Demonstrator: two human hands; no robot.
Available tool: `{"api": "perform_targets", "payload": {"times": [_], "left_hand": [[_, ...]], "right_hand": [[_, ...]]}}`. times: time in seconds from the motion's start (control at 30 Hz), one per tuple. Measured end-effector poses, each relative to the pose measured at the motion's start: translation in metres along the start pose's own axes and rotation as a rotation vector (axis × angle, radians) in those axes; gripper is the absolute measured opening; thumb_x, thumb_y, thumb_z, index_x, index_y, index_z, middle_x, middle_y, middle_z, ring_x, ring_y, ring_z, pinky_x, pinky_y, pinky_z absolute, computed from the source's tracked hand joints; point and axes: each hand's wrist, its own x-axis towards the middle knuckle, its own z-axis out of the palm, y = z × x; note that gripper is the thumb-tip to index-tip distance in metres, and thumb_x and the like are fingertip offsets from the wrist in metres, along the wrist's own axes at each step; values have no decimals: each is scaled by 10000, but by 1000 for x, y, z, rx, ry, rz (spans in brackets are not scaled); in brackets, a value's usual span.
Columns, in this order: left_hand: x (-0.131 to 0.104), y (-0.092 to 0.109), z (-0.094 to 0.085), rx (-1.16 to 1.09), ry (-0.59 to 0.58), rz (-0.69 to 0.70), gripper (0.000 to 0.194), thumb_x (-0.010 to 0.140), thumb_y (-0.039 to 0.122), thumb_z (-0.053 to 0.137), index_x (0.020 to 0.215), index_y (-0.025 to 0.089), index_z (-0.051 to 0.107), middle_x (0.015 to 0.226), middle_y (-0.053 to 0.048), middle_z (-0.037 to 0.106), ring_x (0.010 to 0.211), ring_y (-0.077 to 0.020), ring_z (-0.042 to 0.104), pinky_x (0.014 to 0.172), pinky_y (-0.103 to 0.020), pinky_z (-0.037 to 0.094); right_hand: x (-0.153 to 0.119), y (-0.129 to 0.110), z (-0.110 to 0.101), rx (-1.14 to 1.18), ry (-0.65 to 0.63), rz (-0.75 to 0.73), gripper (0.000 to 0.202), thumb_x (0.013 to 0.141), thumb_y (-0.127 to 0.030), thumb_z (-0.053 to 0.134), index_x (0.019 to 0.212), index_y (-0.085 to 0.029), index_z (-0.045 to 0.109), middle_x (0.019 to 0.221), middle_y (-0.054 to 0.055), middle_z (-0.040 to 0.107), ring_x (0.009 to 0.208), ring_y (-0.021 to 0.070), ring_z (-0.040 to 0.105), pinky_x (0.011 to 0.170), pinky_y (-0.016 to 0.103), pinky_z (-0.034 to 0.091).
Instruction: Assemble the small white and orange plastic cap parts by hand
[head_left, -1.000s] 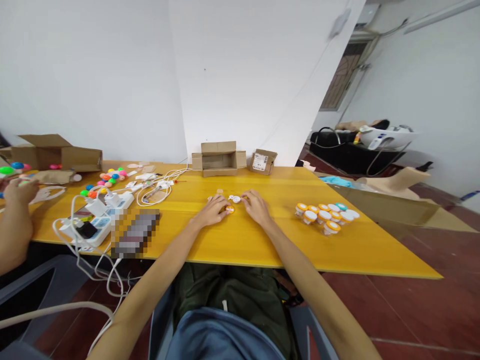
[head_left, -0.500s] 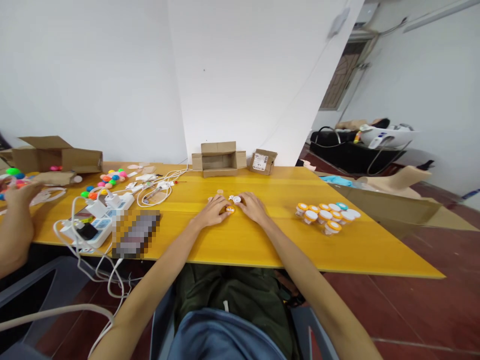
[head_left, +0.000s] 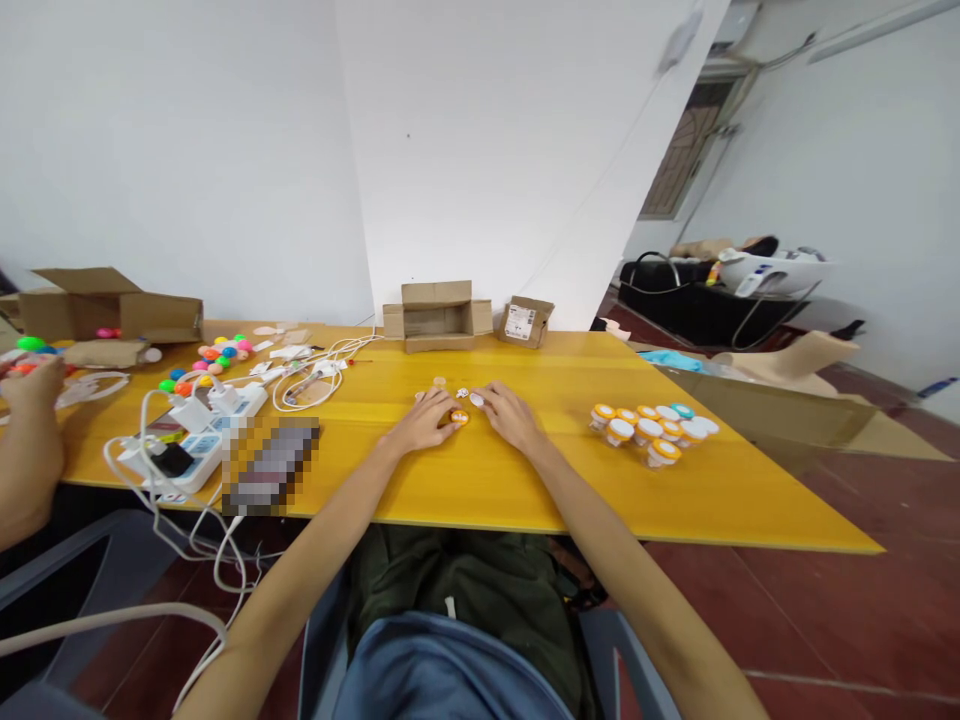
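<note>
My left hand [head_left: 426,424] rests on the yellow table, its fingers on a small orange-rimmed piece [head_left: 460,417]. To its right, my right hand [head_left: 508,415] pinches a small white round piece [head_left: 476,399] between thumb and fingertips. Between the hands and a little beyond them lies a small white piece with dark spots [head_left: 463,393]. A clear disc [head_left: 439,381] sits just past my left fingers. Off to the right stands a group of small jars [head_left: 648,430] with white, orange and teal lids.
An open cardboard box [head_left: 439,322] and a smaller box [head_left: 526,322] stand at the back. At left are a power strip [head_left: 202,450], white cables, a blurred-out phone [head_left: 274,468], coloured balls [head_left: 225,352] and another person's hand [head_left: 36,390].
My right hand has drawn the white round piece slightly away from the spotted piece, which now shows separately. My left hand has hardly moved.
</note>
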Motion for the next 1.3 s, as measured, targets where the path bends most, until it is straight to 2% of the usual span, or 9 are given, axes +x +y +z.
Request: {"api": "perform_targets", "payload": {"times": [0.27,0.47,0.6,0.73,0.9,1.1,1.17,1.3], "left_hand": [[1,4,-2,-23,-41,-45,245,943,371,523,1131,270,643,1167,-75,651,1216,-284,513,1082,-507,373],[0,5,-3,-23,-1,-84,237,908,367,565,1113,270,633,1176,-75,650,1197,-293,514,1061,-496,378],[-1,4,-4,-3,128,-171,256,849,243,575,1102,260,606,1122,-72,648,1145,-285,533,1018,-463,400],[1,0,-6,9,298,-286,312,765,129,556,1052,247,583,1092,-72,640,1106,-282,551,994,-459,412],[3,-11,-8,-41,491,-408,261,758,115,535,983,242,570,1070,-72,650,1102,-277,575,989,-447,435],[3,-38,-14,-258,699,-586,133,835,191,504,929,236,588,1056,-46,689,1059,-224,617,997,-392,460],[3,-45,-16,-346,728,-653,113,874,257,496,895,233,604,1009,-43,707,1044,-226,630,980,-381,475],[4,-49,-16,-483,634,-734,238,916,332,460,793,226,635,935,-57,737,1004,-249,666,966,-394,493]], "right_hand": [[-2,-8,-5,-44,-91,-103,504,932,-52,454,1327,-315,626,1131,67,644,1001,178,616,878,278,485],[-2,-9,-6,-60,-64,-23,435,926,-90,495,1269,-303,656,1159,75,650,1034,201,621,889,292,475],[0,-9,-7,-43,-51,94,312,949,-200,530,1223,-257,669,1119,92,669,1063,222,619,904,311,475],[2,-9,-7,-56,-62,196,214,962,-280,543,1089,-235,710,1071,106,684,1067,241,620,884,320,468],[3,-8,-5,-56,-34,197,196,959,-304,553,1059,-252,714,1097,105,684,1070,249,612,874,329,463],[3,-10,-6,-24,-12,156,230,966,-260,525,1114,-241,701,1117,99,676,1072,234,605,917,325,457],[3,-9,-6,-18,-3,143,233,971,-257,514,1109,-239,701,1111,98,676,1063,231,606,917,326,459],[3,-4,-3,-9,31,125,237,981,-263,491,1090,-245,701,1093,91,678,1052,226,608,910,322,462]]}}
